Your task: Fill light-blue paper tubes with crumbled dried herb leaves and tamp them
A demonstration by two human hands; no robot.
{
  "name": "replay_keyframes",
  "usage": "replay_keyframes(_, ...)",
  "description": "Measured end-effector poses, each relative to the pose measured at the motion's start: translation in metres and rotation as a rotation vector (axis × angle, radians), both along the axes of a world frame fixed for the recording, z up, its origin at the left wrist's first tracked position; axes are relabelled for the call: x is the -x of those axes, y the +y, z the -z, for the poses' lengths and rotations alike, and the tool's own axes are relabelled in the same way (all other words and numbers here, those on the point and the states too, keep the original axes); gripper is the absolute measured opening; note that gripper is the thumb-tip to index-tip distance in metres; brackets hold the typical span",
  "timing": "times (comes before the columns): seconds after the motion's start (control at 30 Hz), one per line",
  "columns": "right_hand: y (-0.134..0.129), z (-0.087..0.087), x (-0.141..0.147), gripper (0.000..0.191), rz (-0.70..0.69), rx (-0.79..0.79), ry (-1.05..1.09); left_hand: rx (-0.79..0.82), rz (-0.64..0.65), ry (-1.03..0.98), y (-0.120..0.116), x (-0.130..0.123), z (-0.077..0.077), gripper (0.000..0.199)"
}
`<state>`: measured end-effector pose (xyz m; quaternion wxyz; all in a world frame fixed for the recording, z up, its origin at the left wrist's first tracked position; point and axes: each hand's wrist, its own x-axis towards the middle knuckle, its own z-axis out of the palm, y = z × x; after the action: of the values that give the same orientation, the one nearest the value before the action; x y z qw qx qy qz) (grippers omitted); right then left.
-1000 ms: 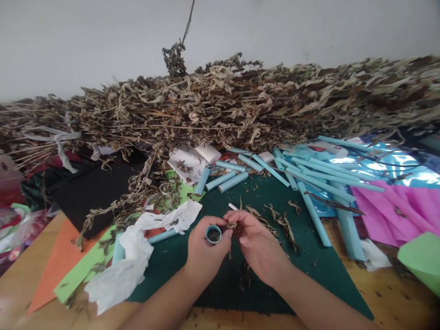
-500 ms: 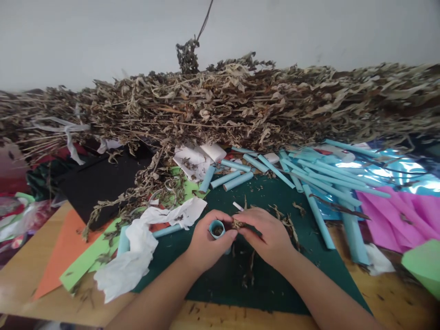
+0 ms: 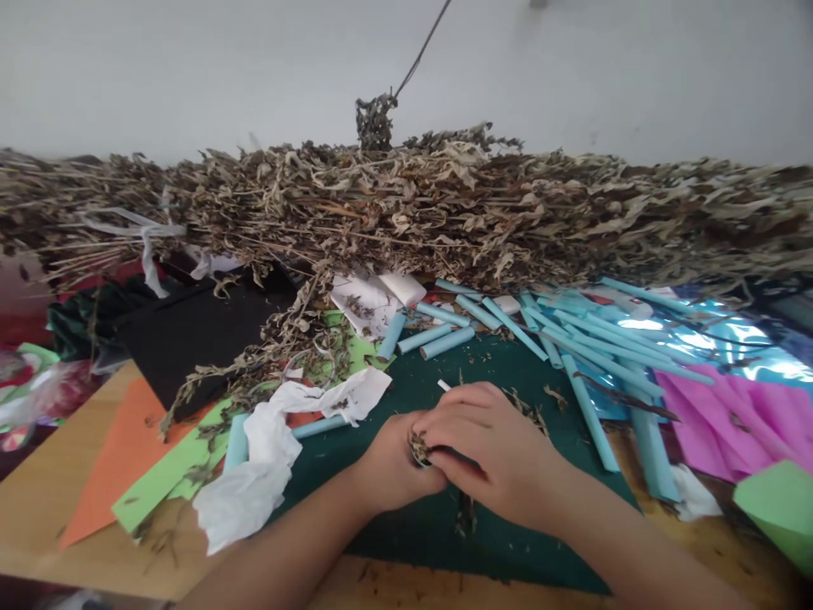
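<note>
My left hand (image 3: 392, 464) is wrapped around a short blue paper tube, whose open end faces up and is mostly hidden by my fingers. At the tube's mouth, the fingertips of my right hand (image 3: 486, 440) pinch crumbled dried leaves (image 3: 419, 445). Some of the leaf bits sit in the opening itself. Both hands are above a dark green mat (image 3: 381, 538), which has leaf scraps scattered over it. A thin white stick (image 3: 443, 385) shows just behind my right hand; whether it touches the fingers I cannot tell.
A long bundle of dried plants (image 3: 406, 207) lies along the wall. Several blue paper tubes (image 3: 448, 342) lie behind the hands and to the right. Crumpled white tissue (image 3: 251, 483), green paper (image 3: 162, 491) and black card (image 3: 203, 339) are left; pink paper (image 3: 730, 415) is right.
My right hand has moved left, bringing the dried leaves from beside the tube onto its mouth. The tube's rim is now largely covered. The view has shifted slightly.
</note>
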<state>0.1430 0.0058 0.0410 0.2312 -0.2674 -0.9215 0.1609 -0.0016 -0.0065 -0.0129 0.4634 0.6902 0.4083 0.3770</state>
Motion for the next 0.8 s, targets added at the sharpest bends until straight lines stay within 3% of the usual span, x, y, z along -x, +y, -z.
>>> replay_keyframes(0.13,0.002,-0.014,0.006,0.012,-0.036,-0.039,-0.161,0.011,0.044,-0.074,-0.001,0.001,0.003,0.021)
replay_keyframes(0.37,0.003,-0.035,0.01,0.02,-0.073,0.012,-0.448,0.1,-0.006,-0.081,0.001,0.002,0.009,0.023)
replay_keyframes(0.5,0.008,-0.043,-0.007,0.029,-0.021,-0.016,-0.37,0.149,-0.073,-0.117,-0.002,0.001,0.002,0.016)
replay_keyframes(0.63,0.01,-0.027,-0.041,0.027,0.24,-0.03,-0.142,0.16,-0.08,-0.078,-0.006,0.005,-0.006,0.013)
replay_keyframes(0.8,-0.006,0.023,-0.067,0.03,0.369,0.039,-0.6,0.123,-0.025,-0.109,-0.005,0.011,-0.003,0.019)
